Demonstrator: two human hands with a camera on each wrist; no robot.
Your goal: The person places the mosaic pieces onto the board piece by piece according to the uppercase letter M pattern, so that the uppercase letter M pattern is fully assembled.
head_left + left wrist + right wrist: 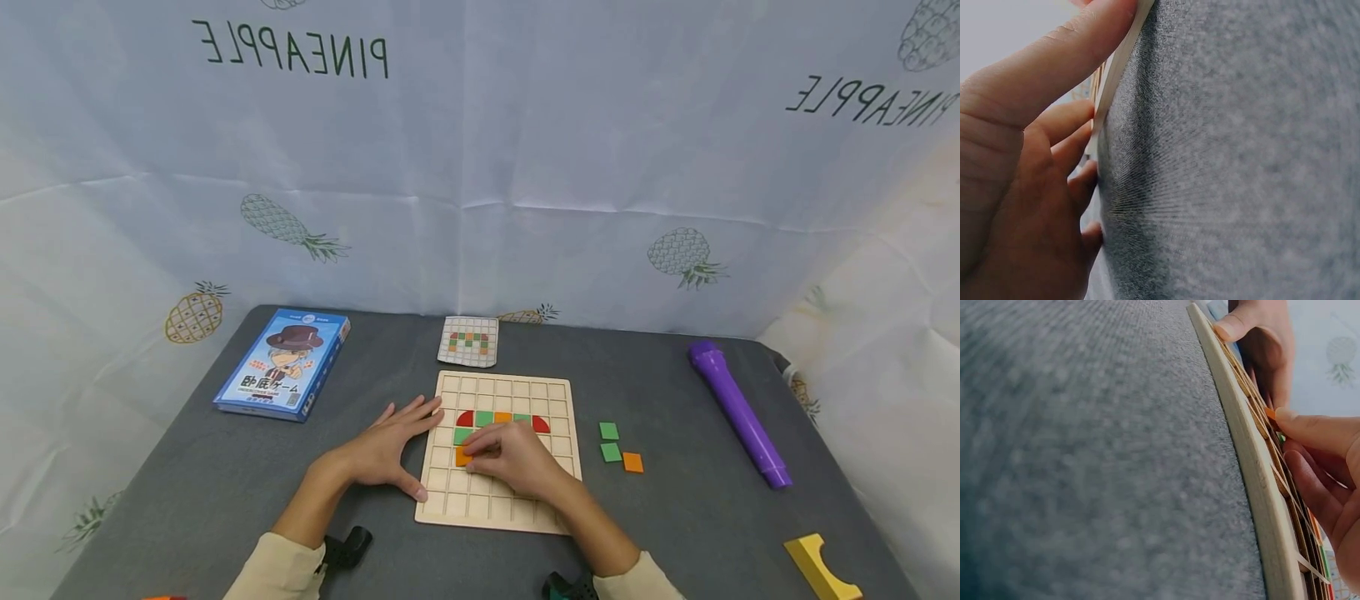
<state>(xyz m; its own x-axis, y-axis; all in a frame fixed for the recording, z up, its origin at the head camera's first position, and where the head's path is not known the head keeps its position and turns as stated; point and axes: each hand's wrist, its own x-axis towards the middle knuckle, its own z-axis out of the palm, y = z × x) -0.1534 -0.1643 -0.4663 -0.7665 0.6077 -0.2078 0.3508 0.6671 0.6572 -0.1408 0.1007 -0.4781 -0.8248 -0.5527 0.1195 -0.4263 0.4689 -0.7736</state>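
Note:
A wooden grid board (491, 508) lies on the dark table. Red quarter-circle pieces (541, 424), green square tiles (484, 418) and an orange tile (503, 417) form a row across its upper part, partly behind my right hand (517, 457). That hand pinches an orange square tile (462, 457) low at the left of the pattern; in the right wrist view the tile (1270, 413) stands slightly tilted at the thumb. My left hand (381, 450) is spread along the board's left edge, its thumb on the lower rim and its fingertips near the upper part.
Loose green tiles (609, 431) and an orange tile (633, 462) lie right of the board. Behind it sits a pattern card (468, 342). A blue game box (283, 364) is at left; a purple tube (738, 412) and yellow arch block (821, 568) are at right.

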